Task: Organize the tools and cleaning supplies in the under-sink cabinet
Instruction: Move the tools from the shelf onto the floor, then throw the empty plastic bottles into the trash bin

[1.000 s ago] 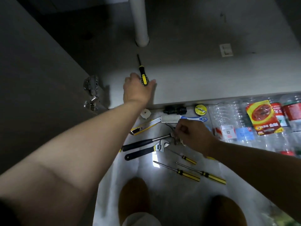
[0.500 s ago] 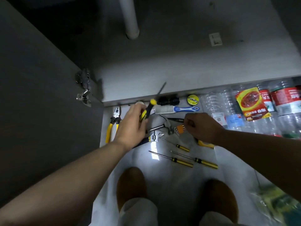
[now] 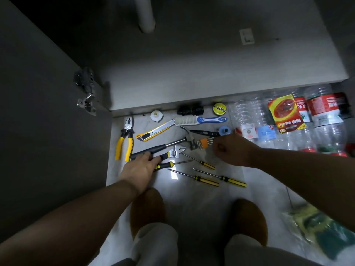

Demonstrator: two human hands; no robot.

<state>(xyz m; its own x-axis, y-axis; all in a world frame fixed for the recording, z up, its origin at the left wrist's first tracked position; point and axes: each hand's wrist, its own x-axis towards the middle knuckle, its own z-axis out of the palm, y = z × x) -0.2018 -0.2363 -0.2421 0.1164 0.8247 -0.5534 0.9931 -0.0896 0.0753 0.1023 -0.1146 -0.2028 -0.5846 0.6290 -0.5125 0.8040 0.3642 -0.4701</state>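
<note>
One black-and-yellow-handled steel screwdriver (image 3: pixel 169 164) has left the grey under-sink cabinet (image 3: pixel 192 73). A second ago your left grip (image 3: pixel 141 167) held it up on the cabinet floor below the white drain pipe (image 3: pixel 146 16). Now it lies on the pale tiled floor (image 3: pixel 192 198), its butt end under that grip's fingers and its shaft pointing off to the grip's right. Your left grip is still curled on the handle, so the set-down is not finished. Just beyond that grip lie the silver adjustable wrench (image 3: pixel 175 150) and the black-handled hammer (image 3: pixel 153 149). Your right grip (image 3: pixel 234 150) has barely shifted. It is curled, and the orange-banded set of hex keys (image 3: pixel 204 143) reaches its knuckles, but I cannot tell whether it pinches them. To my eye you are gathering every tool on the floor before sorting, and the cabinet shows no tool inside.
</note>
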